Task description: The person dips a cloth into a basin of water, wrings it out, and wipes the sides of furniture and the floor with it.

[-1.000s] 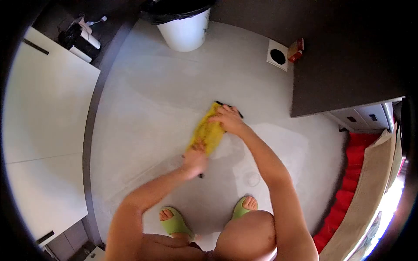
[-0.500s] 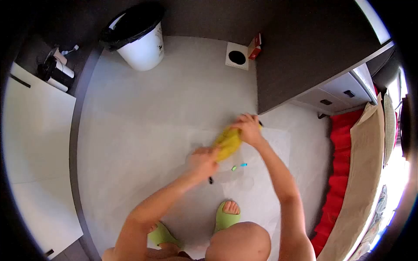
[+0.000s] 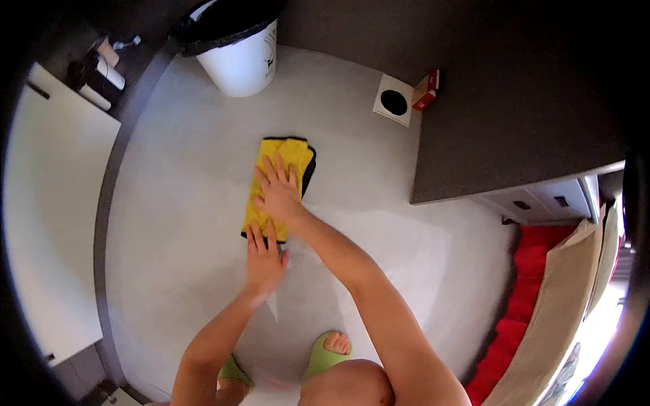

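A yellow cloth with dark edging (image 3: 290,149), folded into a rectangle, lies flat on the grey floor (image 3: 183,223). Its dark underside shows along the right edge. My right hand (image 3: 279,193) rests on the middle of the cloth, palm down with fingers spread. At the cloth's near end, my left hand (image 3: 264,267) is laid with straight fingers on the yellow fabric. Neither hand is wrapped around anything. What lies beneath the cloth is hidden.
A white bin with a black liner (image 3: 240,64) stands at the back left. A white card with a black circle (image 3: 394,101) and a red box (image 3: 425,90) sit by the dark cabinet (image 3: 501,122). Red fabric (image 3: 531,284) hangs at right. Green slippers (image 3: 325,355) are below.
The cloth has moved left and away and now lies folded flat instead of bunched between both hands. My fingers have opened onto it. The small green and blue bits no longer show.
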{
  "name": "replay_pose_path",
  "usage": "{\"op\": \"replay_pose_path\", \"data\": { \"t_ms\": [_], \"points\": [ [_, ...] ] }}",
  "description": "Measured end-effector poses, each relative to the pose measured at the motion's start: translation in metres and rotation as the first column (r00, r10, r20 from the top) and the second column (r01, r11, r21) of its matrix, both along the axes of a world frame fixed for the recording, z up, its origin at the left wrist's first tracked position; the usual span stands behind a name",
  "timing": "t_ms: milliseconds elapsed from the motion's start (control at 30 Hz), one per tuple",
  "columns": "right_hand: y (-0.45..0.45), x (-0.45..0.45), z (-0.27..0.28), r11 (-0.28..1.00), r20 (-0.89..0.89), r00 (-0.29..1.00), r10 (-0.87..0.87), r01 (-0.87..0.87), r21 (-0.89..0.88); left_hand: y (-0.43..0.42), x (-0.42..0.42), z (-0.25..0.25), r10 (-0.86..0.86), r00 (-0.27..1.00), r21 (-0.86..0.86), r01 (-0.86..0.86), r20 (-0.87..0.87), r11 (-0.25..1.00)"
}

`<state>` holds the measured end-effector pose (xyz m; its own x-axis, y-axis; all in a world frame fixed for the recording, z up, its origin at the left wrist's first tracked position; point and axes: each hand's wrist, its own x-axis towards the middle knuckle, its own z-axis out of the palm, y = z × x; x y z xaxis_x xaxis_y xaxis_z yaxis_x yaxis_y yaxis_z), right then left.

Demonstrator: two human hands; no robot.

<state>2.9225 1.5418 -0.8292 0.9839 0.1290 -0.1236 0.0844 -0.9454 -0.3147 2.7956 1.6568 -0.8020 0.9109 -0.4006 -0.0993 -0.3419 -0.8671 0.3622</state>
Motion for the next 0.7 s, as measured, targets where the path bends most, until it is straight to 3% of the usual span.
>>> {"op": "replay_pose_path", "data": {
  "t_ms": [67, 133, 167, 267, 333, 400, 500, 567, 700],
  "points": [
    [-0.007, 0.019, 0.0, 0.99, 0.007, 0.991, 0.137, -0.137, -0.028, -0.023, 0.019, 0.008, 0.043, 0.998, 0.148, -0.034, -0.054, 0.988],
    [-0.011, 0.052, 0.002, 0.933, 0.011, 0.993, 0.12, -0.109, -0.342, -0.035, 0.042, 0.0, 0.058, 0.996, 0.18, -0.046, -0.062, 0.983],
    [-0.008, 0.067, 0.002, 0.939, 0.019, 0.991, 0.132, -0.119, -0.324, -0.033, 0.057, -0.003, 0.05, 0.998, 0.174, -0.041, -0.045, 0.984],
    [-0.031, 0.09, 0.0, 0.946, 0.058, 0.998, -0.006, 0.025, -0.324, -0.036, 0.088, -0.011, -0.024, 0.999, 0.161, 0.031, -0.043, 0.987],
    [-0.051, 0.092, 0.015, 0.974, -0.064, 0.986, -0.153, 0.139, -0.177, -0.043, 0.101, -0.003, -0.079, 0.995, 0.17, 0.087, -0.058, 0.982],
    [-0.087, 0.092, 0.026, 0.958, -0.09, 0.972, -0.219, 0.196, -0.208, -0.062, 0.113, 0.01, -0.133, 0.958, 0.224, 0.192, -0.255, 0.955],
    [-0.134, 0.085, 0.025, 0.911, -0.115, 0.93, -0.35, 0.31, -0.271, -0.086, 0.113, 0.004, -0.161, 0.953, 0.194, 0.214, -0.256, 0.957],
    [-0.167, 0.077, 0.014, 0.823, 0.06, 0.917, -0.395, 0.382, -0.421, -0.117, 0.113, 0.0, -0.233, 0.947, 0.144, 0.268, -0.221, 0.953],
    [-0.228, 0.048, 0.03, 0.761, -0.02, 0.866, -0.499, 0.427, -0.489, -0.152, 0.109, 0.014, -0.364, 0.894, 0.206, 0.419, -0.26, 0.884]
  ]
}}
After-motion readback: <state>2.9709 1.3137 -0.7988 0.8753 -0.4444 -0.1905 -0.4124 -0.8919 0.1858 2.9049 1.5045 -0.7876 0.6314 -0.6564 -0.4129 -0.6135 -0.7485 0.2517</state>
